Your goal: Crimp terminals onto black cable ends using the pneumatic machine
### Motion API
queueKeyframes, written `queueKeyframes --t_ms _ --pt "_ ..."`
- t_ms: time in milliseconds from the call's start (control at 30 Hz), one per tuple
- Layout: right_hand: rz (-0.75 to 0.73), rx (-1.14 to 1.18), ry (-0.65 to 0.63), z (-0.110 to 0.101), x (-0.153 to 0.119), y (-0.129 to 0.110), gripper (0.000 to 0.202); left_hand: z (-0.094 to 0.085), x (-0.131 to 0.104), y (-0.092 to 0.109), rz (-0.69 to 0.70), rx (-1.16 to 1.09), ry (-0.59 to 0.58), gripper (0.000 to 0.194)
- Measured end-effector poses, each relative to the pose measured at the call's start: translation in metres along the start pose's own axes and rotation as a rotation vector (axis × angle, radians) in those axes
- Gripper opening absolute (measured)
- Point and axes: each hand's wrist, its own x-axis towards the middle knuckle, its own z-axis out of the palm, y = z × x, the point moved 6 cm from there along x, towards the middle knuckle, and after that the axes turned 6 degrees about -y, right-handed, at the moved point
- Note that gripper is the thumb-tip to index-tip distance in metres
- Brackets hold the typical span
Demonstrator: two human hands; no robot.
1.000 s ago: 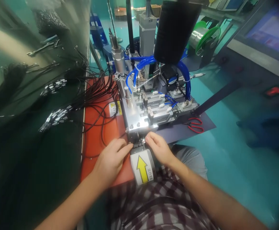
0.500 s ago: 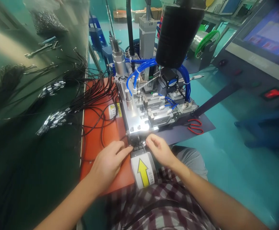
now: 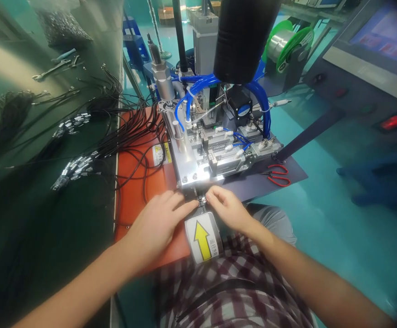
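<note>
My left hand (image 3: 160, 215) lies palm down over the red mat's edge, fingers apart, one fingertip stretched to the track at the front of the machine. Opposite it, my right hand (image 3: 228, 208) is closed, thumb and forefinger pinched at a small shiny metal piece (image 3: 203, 199) on the track. Its exact shape is too small to make out, and the fingertips partly cover it. Just behind both hands stands the metal machine (image 3: 188, 175) with its bright front plate. A white label with a yellow arrow (image 3: 202, 240) covers the track's near end.
Black cables (image 3: 139, 132) spread over the red mat (image 3: 130, 212); bundles with metal ends (image 3: 77, 169) lie left. Red-handled pliers (image 3: 279, 176) rest on the grey plate at right. A black cylinder (image 3: 241, 43) hangs above. A control panel (image 3: 365, 91) and green wire spool (image 3: 282, 45) stand right.
My left hand has moved right and slightly up, its fingertip now close to the metal piece and my right fingers. My right hand stays pinched, shifted only slightly. The view has tilted a little.
</note>
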Motion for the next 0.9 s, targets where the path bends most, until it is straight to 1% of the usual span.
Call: queueKeyframes --t_ms 67,167,267,333,433,567,667,767,900 --pt "0.003 -0.012 -0.002 -0.001 0.000 -0.001 0.027 -0.001 0.002 0.004 -0.023 -0.045 0.015 0.043" --pt "0.001 -0.023 -0.004 -0.001 0.000 -0.002 0.027 -0.001 0.002 0.009 -0.049 -0.073 0.075 0.039" --pt "-0.002 -0.030 -0.003 -0.002 -0.001 -0.002 0.028 0.002 0.000 0.011 -0.089 -0.056 0.143 0.039" --pt "0.002 -0.038 0.000 -0.002 -0.001 -0.002 0.028 0.005 0.000 0.013 -0.123 -0.030 0.158 0.039" --pt "0.010 -0.051 0.010 -0.002 -0.002 -0.003 0.028 0.009 0.001 0.019 -0.148 0.030 0.140 0.039" --pt "0.013 -0.041 0.016 -0.002 -0.002 -0.002 0.027 0.007 0.003 0.024 -0.172 0.102 0.129 0.041" --pt "0.005 -0.008 -0.002 0.000 0.000 -0.002 0.027 0.006 0.004 0.024 -0.168 0.108 0.102 0.042" --pt "0.000 -0.008 0.009 -0.001 0.001 -0.001 0.026 0.008 0.004 0.023 -0.158 0.118 0.065 0.044" --pt "0.020 -0.004 0.014 -0.004 -0.002 0.005 0.026 0.010 0.003 0.020 -0.160 0.079 0.058 0.045"
